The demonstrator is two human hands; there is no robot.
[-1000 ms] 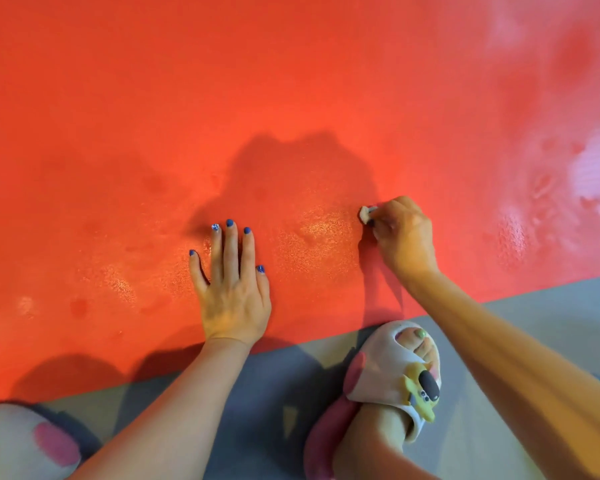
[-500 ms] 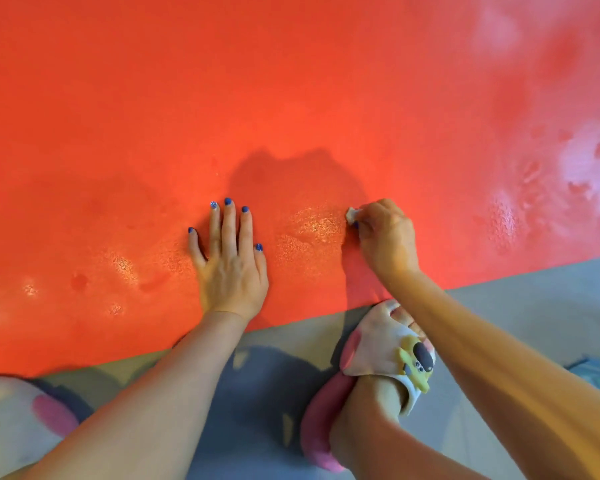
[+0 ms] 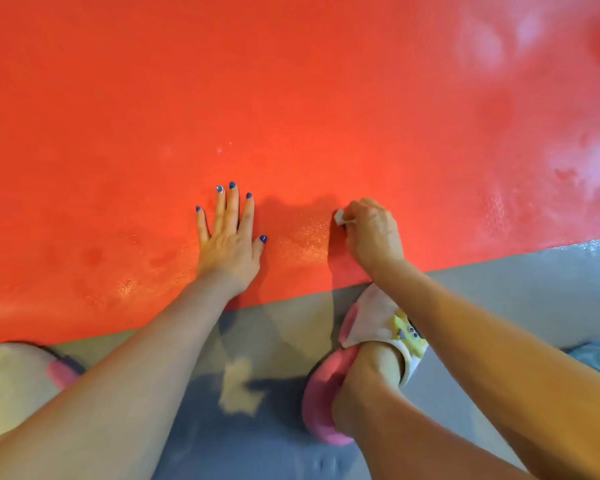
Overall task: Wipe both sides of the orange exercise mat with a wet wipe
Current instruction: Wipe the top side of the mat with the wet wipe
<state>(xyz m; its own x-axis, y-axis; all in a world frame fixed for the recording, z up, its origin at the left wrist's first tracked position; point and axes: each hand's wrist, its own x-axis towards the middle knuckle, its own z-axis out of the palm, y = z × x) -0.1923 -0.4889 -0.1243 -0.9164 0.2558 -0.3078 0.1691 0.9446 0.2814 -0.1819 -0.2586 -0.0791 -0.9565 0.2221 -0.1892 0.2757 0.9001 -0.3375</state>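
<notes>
Both hands have slid a little farther from the mat's near edge than a second ago, the glistening patch now trailing between them. Nearest the camera, a foot in a pink-and-white slipper (image 3: 378,327) stands on the grey floor (image 3: 516,299), its toe touching the near edge of the orange exercise mat (image 3: 291,98). Past that edge, the left hand (image 3: 229,237) lies flat on the mat with straight, spread fingers (image 3: 232,206), grasping nothing and pinning the sheet down. Just to its right, the right hand (image 3: 371,233) is clenched around a small balled wet wipe (image 3: 340,216); only a white corner pokes out from its curled fingers (image 3: 355,211), pressed onto the mat's surface. Beyond the hands the mat fills the rest of the view, lying flat on the floor, with pale blotches toward its far right. By its look the mat is light, soft and flexible, its pebbled face likely grippy though slicker where damp; turning it over would be easiest by pinching the near edge. The wipe seems limp and prone to bunching.
</notes>
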